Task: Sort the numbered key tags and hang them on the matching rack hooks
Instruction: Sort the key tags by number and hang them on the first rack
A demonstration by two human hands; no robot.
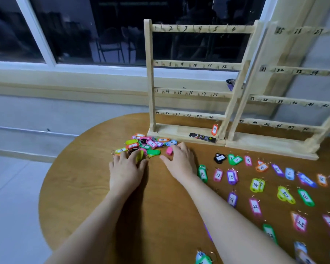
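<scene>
Two wooden racks (pixel 189 73) are stood at the back of the round counter (pixel 84 178), one orange tag (pixel 214 129) hung low. Numbered tags (pixel 255 184) are laid in rows at right; an unsorted pile (pixel 147 144) is touched by both hands. A yellow-green tag (pixel 140 155) is pinched by the left hand (pixel 127 168); the right hand (pixel 179 161) is spread flat beside a pink tag (pixel 169 150).
</scene>
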